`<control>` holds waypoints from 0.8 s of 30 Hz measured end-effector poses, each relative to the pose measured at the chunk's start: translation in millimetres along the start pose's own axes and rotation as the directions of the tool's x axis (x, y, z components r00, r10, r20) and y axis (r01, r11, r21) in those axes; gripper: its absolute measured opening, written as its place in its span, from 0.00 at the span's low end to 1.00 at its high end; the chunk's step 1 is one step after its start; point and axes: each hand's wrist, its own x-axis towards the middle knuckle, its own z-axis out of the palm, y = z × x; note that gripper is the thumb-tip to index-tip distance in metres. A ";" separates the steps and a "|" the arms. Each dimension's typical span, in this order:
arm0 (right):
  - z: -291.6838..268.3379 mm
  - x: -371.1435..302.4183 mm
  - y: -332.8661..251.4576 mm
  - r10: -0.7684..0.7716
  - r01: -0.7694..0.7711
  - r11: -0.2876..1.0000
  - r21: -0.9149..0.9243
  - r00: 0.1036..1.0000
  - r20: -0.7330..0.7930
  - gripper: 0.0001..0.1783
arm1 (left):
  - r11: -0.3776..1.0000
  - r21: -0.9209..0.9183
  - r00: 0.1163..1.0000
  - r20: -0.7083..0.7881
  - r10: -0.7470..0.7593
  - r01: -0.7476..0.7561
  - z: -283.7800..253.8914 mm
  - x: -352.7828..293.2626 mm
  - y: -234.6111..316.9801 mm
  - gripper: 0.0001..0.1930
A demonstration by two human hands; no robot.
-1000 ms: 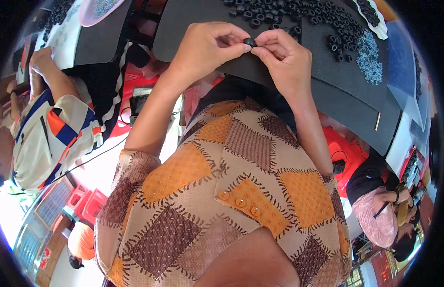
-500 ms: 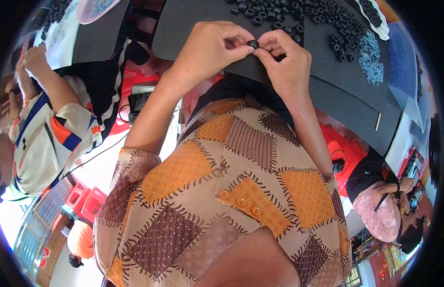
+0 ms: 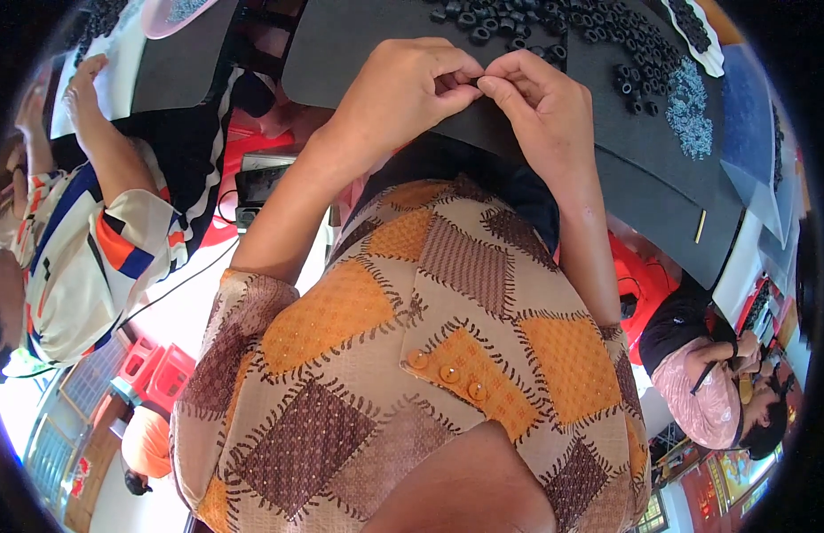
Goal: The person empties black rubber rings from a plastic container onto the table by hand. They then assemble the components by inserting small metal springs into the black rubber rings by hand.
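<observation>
Two bare hands are meeting fingertip to fingertip. The left hand (image 3: 408,84) is pinching a small, dark, rounded piece (image 3: 475,82) between thumb and forefinger, mostly hiding it. The right hand (image 3: 547,99) is pressing its thumb and forefinger close to the same spot; whether they are gripping the piece too, I cannot tell. Beneath the hands, a flat matte black board (image 3: 638,147) is stretching outward. Just beyond the fingers, many black ring-shaped pieces (image 3: 598,35) are lying loosely heaped. To their right, a patch of tiny pale-blue bits (image 3: 689,120) is spreading. Nearer the person, a thin gold-coloured stick (image 3: 701,226) is lying near the board's right edge. Well to the left, a co-worker in a white, navy and orange patterned shirt (image 3: 106,258) is sitting.
</observation>
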 end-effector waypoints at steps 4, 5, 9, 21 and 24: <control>2.6 -1.3 -0.3 0.022 -0.022 1.000 -0.003 1.000 -0.006 0.06 | 0.997 -0.080 1.000 -0.019 -0.015 0.013 3.3 -3.0 -3.1 0.09; 2.8 -1.3 0.0 0.021 -0.021 1.000 -0.003 1.000 -0.003 0.06 | 0.997 -0.078 0.999 -0.028 -0.025 0.023 3.6 -4.0 -2.6 0.09; 2.4 4.6 3.1 -0.026 0.026 1.000 -0.006 0.999 -0.042 0.07 | 0.998 -0.059 0.997 -0.082 0.005 -0.010 6.9 -5.3 -8.1 0.10; 5.6 47.4 -46.8 -0.533 0.524 0.845 -0.108 0.808 -0.249 0.26 | 0.983 0.143 0.971 -0.190 0.145 -0.119 12.2 -5.6 -12.5 0.10; -6.0 50.8 -78.8 -0.748 0.707 0.664 -0.244 0.631 -0.208 0.29 | 0.990 0.132 0.978 -0.192 0.082 -0.057 5.6 -12.8 -10.5 0.08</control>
